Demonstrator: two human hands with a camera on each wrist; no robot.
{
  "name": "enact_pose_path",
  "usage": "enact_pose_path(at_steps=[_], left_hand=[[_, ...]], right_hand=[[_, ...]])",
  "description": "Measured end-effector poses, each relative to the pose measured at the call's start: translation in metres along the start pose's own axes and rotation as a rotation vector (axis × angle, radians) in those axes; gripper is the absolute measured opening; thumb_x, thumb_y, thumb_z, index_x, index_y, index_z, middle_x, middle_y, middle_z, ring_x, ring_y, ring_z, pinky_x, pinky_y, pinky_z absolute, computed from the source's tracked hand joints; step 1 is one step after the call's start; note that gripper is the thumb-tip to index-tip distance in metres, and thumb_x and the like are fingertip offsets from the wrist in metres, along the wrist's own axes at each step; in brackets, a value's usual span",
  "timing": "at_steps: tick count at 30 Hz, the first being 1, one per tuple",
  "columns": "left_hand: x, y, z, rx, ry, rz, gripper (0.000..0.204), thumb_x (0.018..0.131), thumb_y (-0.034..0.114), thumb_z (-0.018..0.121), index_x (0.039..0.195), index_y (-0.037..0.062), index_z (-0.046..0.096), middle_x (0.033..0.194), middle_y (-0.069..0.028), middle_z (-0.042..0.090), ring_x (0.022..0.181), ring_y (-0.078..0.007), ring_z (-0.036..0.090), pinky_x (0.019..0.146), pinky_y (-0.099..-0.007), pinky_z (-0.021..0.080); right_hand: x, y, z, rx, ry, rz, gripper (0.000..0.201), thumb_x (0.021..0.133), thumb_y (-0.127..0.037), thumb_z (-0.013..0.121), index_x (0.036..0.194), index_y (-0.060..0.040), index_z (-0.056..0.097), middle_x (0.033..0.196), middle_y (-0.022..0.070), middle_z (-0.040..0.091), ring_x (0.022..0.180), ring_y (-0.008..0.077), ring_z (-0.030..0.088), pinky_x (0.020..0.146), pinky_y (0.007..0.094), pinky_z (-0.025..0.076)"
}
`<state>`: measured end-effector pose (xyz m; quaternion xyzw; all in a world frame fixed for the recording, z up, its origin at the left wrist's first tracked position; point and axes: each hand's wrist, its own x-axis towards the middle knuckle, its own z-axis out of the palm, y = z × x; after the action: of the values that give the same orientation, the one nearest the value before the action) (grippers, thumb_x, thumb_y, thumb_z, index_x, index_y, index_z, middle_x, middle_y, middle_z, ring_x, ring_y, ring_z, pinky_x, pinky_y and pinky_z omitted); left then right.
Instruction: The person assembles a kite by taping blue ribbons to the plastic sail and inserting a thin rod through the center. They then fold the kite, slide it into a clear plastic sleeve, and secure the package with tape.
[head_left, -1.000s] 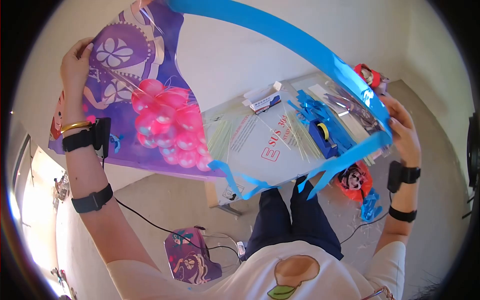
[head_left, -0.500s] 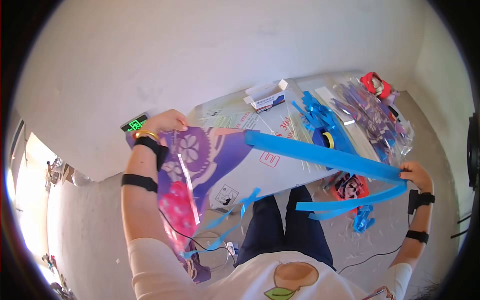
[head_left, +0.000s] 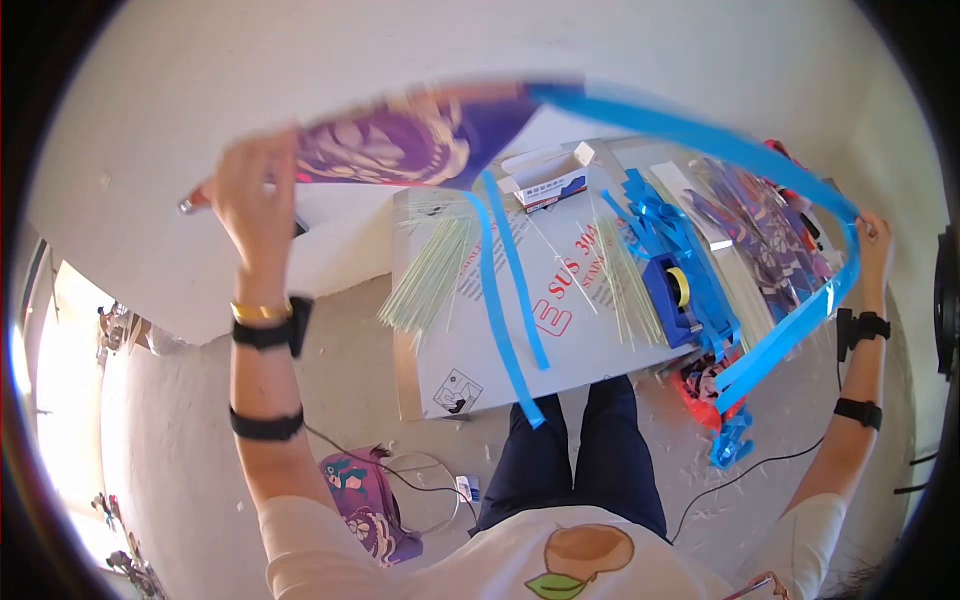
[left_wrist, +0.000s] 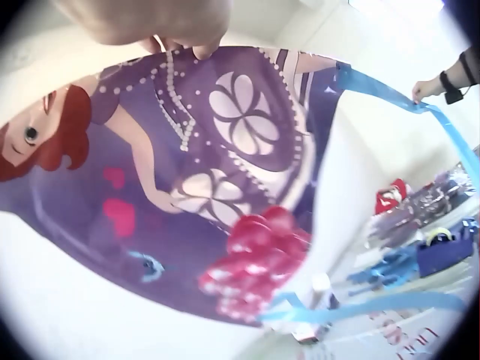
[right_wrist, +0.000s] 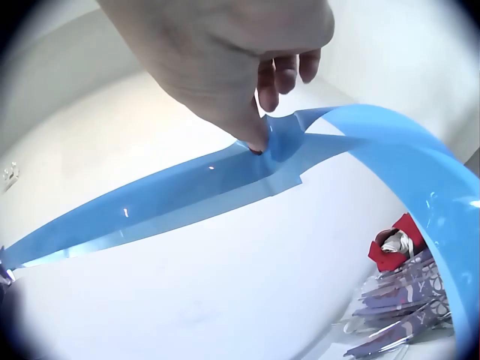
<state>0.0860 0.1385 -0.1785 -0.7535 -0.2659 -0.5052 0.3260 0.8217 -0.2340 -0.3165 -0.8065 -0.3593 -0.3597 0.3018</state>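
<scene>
A purple plastic kite (head_left: 400, 140), printed with a red-haired figure and pink balloons, hangs in the air over the far left of the table. My left hand (head_left: 255, 195) pinches its edge, fingertips on the film in the left wrist view. From the kite's corner a long blue tail (head_left: 690, 135) arches across to the right. My right hand (head_left: 874, 245) pinches this tail between thumb and fingers, as the right wrist view shows, and its loose end drops from there. Two narrower blue strips (head_left: 495, 270) dangle from the kite above the table.
On the table (head_left: 470, 350) lie thin pale rods (head_left: 435, 270), an open white box (head_left: 550, 185), a blue tape dispenser (head_left: 668, 300), blue ribbons (head_left: 650, 215) and plastic-wrapped purple sheets (head_left: 755, 225). A purple printed bag (head_left: 360, 500) and an orange-red bag (head_left: 700, 390) are lower down.
The kite was spread high at left, then dropped low, and is now swung up again with my left hand. My right hand has risen, and the blue tail goes from straight to arched.
</scene>
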Motion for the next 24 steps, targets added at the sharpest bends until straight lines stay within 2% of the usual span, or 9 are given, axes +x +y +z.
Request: enact_pose_path(at_steps=[3,4,5,6,11,12,15,18,24], left_hand=[[-0.088,0.028,0.002,-0.153,-0.084,0.167,0.014,0.078,0.001,0.078,0.086,0.0092,0.070,0.086,-0.0031,0.068,0.079,-0.0233,0.066,0.073,-0.0340,0.052],[-0.133,0.038,0.011,-0.271,-0.174,0.019,0.016,0.074,0.000,0.077,0.086,0.0095,0.070,0.086,-0.0026,0.069,0.077,-0.0232,0.066,0.072,-0.0336,0.052],[-0.176,0.055,0.015,-0.479,-0.256,-0.332,0.019,0.073,0.003,0.076,0.089,0.0107,0.071,0.089,-0.0021,0.069,0.081,-0.0228,0.067,0.072,-0.0344,0.053],[-0.188,0.075,0.013,-0.236,-0.306,-0.009,0.017,0.075,0.005,0.075,0.090,0.0119,0.071,0.091,-0.0016,0.068,0.082,-0.0226,0.066,0.070,-0.0362,0.053],[-0.338,0.143,0.050,-0.311,-0.541,-0.143,0.013,0.076,0.009,0.074,0.087,0.0110,0.069,0.089,-0.0014,0.064,0.079,-0.0228,0.063,0.069,-0.0381,0.051],[-0.358,0.155,0.054,-0.331,-0.611,-0.176,0.014,0.076,0.009,0.074,0.088,0.0111,0.069,0.090,-0.0013,0.063,0.082,-0.0228,0.063,0.070,-0.0379,0.051],[-0.400,0.185,0.066,-0.376,-0.713,-0.247,0.014,0.074,0.008,0.073,0.086,0.0105,0.067,0.090,-0.0018,0.063,0.083,-0.0232,0.063,0.071,-0.0388,0.051],[-0.428,0.202,0.074,-0.400,-0.811,-0.283,0.014,0.075,0.008,0.072,0.088,0.0110,0.068,0.091,-0.0018,0.062,0.084,-0.0232,0.062,0.073,-0.0395,0.051],[-0.451,0.226,0.075,-0.380,-0.907,-0.333,0.016,0.079,0.011,0.070,0.095,0.0116,0.071,0.094,-0.0018,0.063,0.089,-0.0232,0.062,0.075,-0.0394,0.051]], right_hand=[[-0.010,0.038,0.024,0.096,-0.185,0.216,0.020,0.094,-0.021,0.069,0.107,-0.0064,0.073,0.086,0.0051,0.067,0.080,0.0133,0.062,0.074,0.0308,0.049],[-0.021,0.059,0.046,0.279,-0.111,0.111,0.020,0.094,-0.022,0.070,0.107,-0.0064,0.073,0.082,0.0033,0.068,0.075,0.0114,0.061,0.069,0.0299,0.049],[-0.032,0.071,0.061,0.461,-0.031,0.006,0.021,0.094,-0.022,0.070,0.108,-0.0064,0.074,0.077,0.0015,0.068,0.070,0.0095,0.060,0.065,0.0289,0.049],[-0.044,0.069,0.067,0.454,-0.035,0.008,0.021,0.094,-0.022,0.070,0.108,-0.0064,0.074,0.077,0.0015,0.068,0.070,0.0095,0.060,0.065,0.0289,0.049],[-0.102,0.039,0.075,0.465,-0.371,0.628,0.018,0.095,-0.015,0.066,0.107,-0.0058,0.075,0.083,0.0076,0.071,0.069,0.0126,0.066,0.062,0.0265,0.053],[-0.113,0.049,0.086,0.449,-0.378,0.630,0.018,0.095,-0.015,0.066,0.107,-0.0058,0.075,0.083,0.0076,0.071,0.069,0.0126,0.066,0.062,0.0265,0.053],[-0.143,0.079,0.118,0.554,-0.368,0.677,0.021,0.095,-0.012,0.065,0.112,-0.0008,0.072,0.081,0.0090,0.071,0.068,0.0136,0.068,0.052,0.0244,0.048],[-0.163,0.076,0.134,0.728,-0.428,0.844,0.025,0.094,-0.010,0.064,0.116,0.0013,0.067,0.091,0.0126,0.073,0.079,0.0200,0.074,0.062,0.0262,0.057],[-0.174,0.048,0.138,0.751,-0.470,0.940,0.029,0.092,-0.013,0.066,0.119,-0.0020,0.064,0.094,0.0094,0.074,0.082,0.0200,0.074,0.053,0.0205,0.044]])
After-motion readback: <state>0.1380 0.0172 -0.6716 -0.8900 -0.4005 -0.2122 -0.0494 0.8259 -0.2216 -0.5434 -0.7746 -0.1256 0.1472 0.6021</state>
